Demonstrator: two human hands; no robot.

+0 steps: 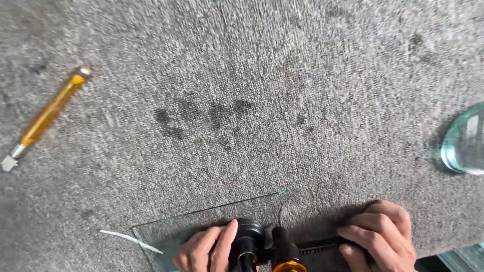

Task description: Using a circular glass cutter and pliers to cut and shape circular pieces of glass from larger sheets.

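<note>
Head view, steeply down, close

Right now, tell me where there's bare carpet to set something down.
Free: the wide carpet between the yellow cutter and the glass discs. Crowded: bottom edge, where both hands, left and right, press a tool on the glass sheet.

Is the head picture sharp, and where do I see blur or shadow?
Head view: soft daylight, no harsh glare; the grey carpet looks slightly smeared by motion blur; both hands, left hand and right hand, cast faint shadows; the glass sheet shows only by its edges.
</note>
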